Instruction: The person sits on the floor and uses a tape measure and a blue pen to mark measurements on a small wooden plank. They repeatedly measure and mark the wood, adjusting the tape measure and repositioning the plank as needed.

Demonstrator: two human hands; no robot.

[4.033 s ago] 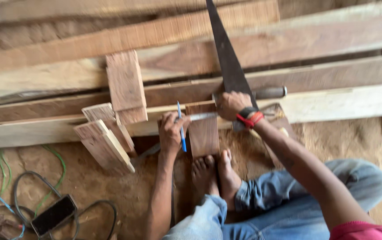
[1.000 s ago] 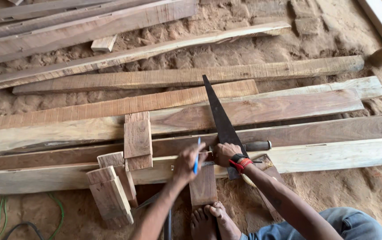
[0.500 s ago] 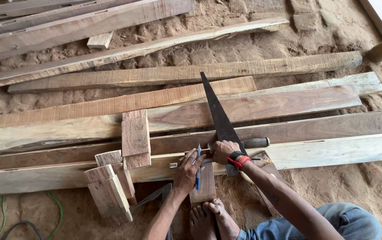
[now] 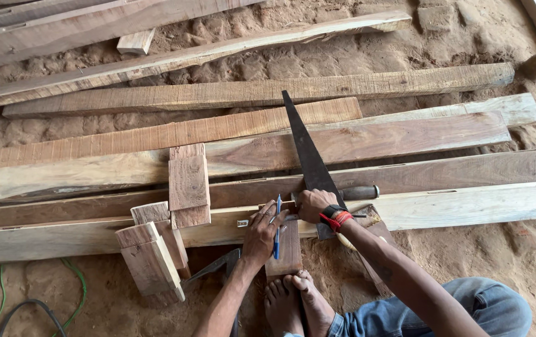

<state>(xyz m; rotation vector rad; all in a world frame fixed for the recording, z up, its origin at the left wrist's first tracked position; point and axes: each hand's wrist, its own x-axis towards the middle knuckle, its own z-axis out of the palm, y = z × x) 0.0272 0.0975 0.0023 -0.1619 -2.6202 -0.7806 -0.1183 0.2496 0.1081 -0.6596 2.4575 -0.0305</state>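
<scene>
From above, looking down at the sandy floor [image 4: 455,43], a person sits with bare feet [image 4: 296,302] tucked close. Many long planks [image 4: 342,140] lie side by side across the sand.

The left hand [image 4: 261,234] rests flat on a pale board [image 4: 467,203] that runs across in front of the feet. A blue pen [image 4: 277,228] stands between its fingers, pointing down at a short wood piece [image 4: 284,249] that sticks out toward the feet. The fingers are loosely curled around the pen.

The right hand [image 4: 311,205] is closed in a fist, with a red and black band [image 4: 336,218] on the wrist. It sits just beside the dark saw [image 4: 305,153], whose blade points away up over the planks. I cannot tell what the fist holds. A dark round handle [image 4: 360,192] lies just right of it.

To the left, small wood blocks [image 4: 149,259] lean on the pale board. One flat block [image 4: 188,184] lies on top of the planks. Green and grey cables [image 4: 31,299] curl on the sand at the bottom left.
</scene>
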